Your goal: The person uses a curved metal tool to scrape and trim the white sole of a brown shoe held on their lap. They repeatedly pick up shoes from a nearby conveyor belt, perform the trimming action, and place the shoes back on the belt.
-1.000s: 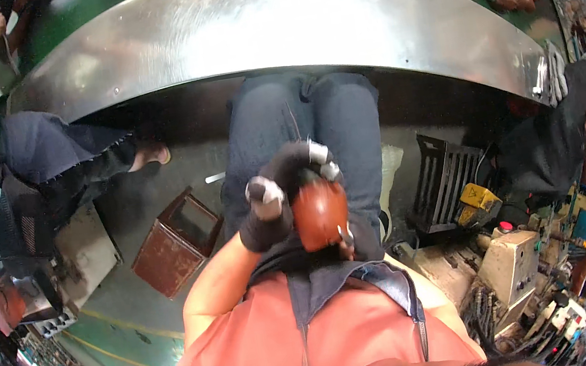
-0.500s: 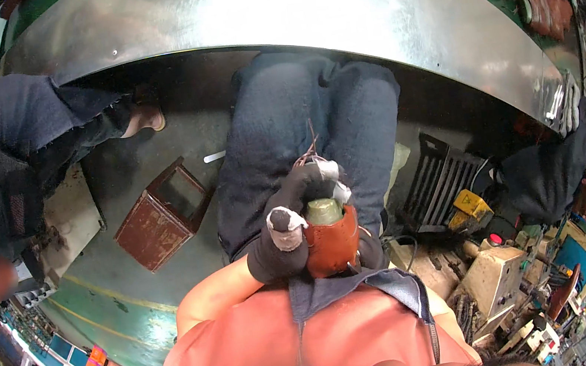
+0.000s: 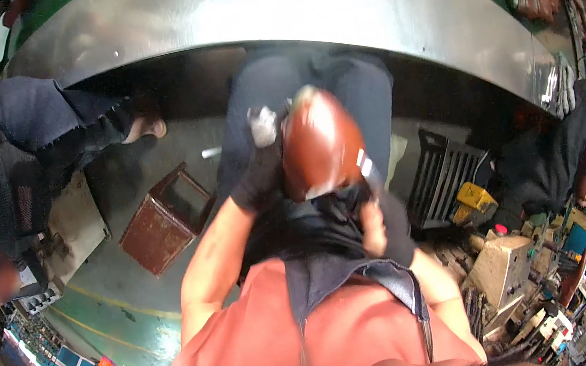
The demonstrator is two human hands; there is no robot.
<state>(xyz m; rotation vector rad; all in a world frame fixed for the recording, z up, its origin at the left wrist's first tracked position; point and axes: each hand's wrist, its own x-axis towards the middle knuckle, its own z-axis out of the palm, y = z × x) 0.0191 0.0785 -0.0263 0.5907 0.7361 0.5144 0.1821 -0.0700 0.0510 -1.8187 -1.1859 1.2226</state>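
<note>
Shoe (image 3: 321,145) | left hand (image 3: 263,168) grasping it | right hand (image 3: 381,223): cannot tell | yellow box (image 3: 472,201): marking illegible

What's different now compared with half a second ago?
The rounded brown leather shoe upper has moved away from the chest, out over the lap, and turned, so its smooth side shows instead of its open end. The black-gloved left hand moved with it, keeping hold; the black-gloved right hand, blurred, shows more fully at its lower right. The grey metal bench and rusty brown box-shaped stool stayed put.
</note>
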